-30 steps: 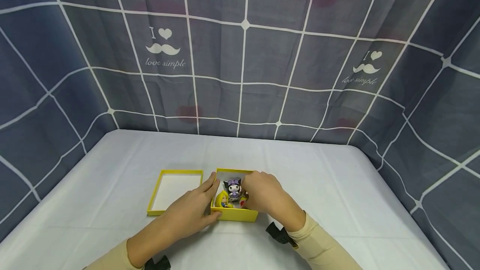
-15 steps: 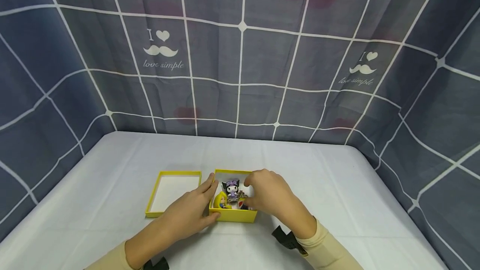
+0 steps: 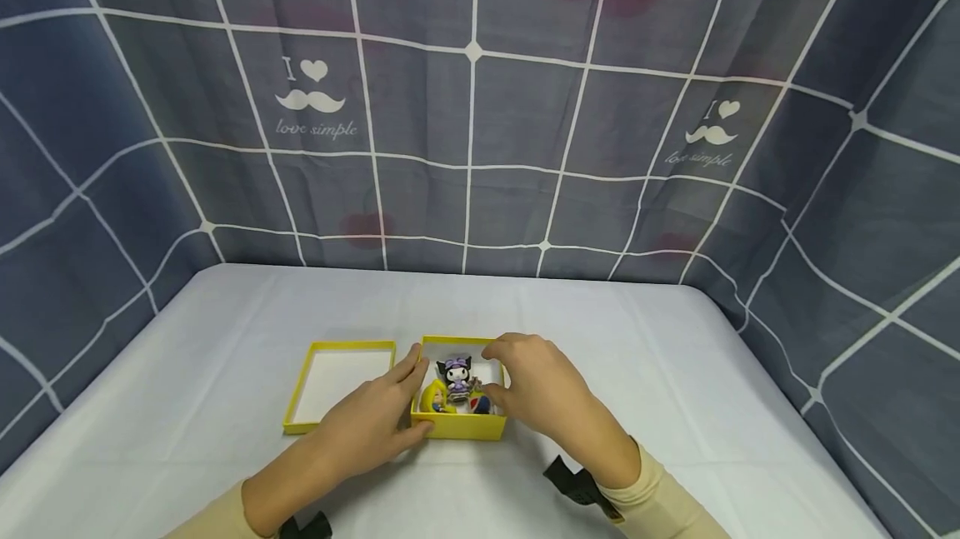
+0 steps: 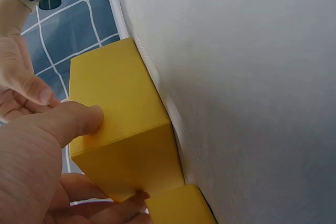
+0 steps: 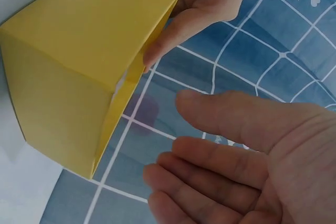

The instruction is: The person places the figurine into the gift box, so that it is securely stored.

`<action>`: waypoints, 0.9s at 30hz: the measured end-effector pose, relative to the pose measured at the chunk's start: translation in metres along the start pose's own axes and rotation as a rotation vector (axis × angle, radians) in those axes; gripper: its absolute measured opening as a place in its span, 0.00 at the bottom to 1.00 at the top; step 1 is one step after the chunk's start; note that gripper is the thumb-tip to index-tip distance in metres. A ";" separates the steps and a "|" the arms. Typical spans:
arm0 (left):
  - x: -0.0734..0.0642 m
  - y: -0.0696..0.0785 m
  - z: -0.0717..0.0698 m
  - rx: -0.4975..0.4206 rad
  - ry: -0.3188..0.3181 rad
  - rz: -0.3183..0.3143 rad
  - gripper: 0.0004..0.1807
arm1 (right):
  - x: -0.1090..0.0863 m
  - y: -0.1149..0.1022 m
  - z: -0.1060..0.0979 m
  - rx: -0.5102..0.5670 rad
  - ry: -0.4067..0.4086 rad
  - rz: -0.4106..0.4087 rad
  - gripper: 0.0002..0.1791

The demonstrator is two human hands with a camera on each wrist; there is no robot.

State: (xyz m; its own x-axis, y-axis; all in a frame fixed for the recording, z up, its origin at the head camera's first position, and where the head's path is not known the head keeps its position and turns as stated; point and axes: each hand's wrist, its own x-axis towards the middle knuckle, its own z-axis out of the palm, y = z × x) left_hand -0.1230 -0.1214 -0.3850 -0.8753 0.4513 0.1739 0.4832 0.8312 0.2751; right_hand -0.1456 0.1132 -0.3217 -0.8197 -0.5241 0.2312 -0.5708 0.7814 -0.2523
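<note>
A yellow box (image 3: 459,428) stands lidless on the table with small toy figures inside. A figure with a black-and-purple hood (image 3: 455,376) lies in the middle, a yellow-hooded figure (image 3: 432,397) at the front left, and a small dark-blue and red figure (image 3: 481,404) at the front right. My left hand (image 3: 367,424) holds the box's left end, with its thumb (image 4: 86,119) on the front wall. Over the right rim hovers my right hand (image 3: 546,385), its fingers loosely bent and nothing in them; the right wrist view shows it apart from the box.
Left of the box lies its shallow yellow lid (image 3: 343,381), white inside up. A white cloth covers the table (image 3: 637,356). A grey-blue checked curtain (image 3: 420,106) surrounds the table at the back and sides.
My right hand has come up out of the box, its thumb and fingers spreading, and the small figure at the front right now shows. The left hand keeps its hold on the box.
</note>
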 end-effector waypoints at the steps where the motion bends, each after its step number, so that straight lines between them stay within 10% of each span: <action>1: 0.000 -0.001 0.000 0.003 0.005 0.004 0.45 | 0.000 -0.001 0.000 0.004 0.015 -0.002 0.20; 19: -0.004 -0.009 -0.016 -0.089 -0.024 -0.009 0.54 | 0.007 -0.015 0.002 0.041 0.132 -0.064 0.23; 27: -0.004 -0.019 -0.051 -0.179 0.153 -0.040 0.46 | 0.015 -0.030 0.008 0.110 0.179 -0.119 0.25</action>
State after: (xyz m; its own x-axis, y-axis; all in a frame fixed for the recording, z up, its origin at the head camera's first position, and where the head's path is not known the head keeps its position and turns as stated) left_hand -0.1279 -0.1556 -0.3425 -0.8870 0.3531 0.2975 0.4561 0.7705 0.4453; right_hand -0.1416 0.0791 -0.3185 -0.7304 -0.5341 0.4258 -0.6726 0.6709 -0.3123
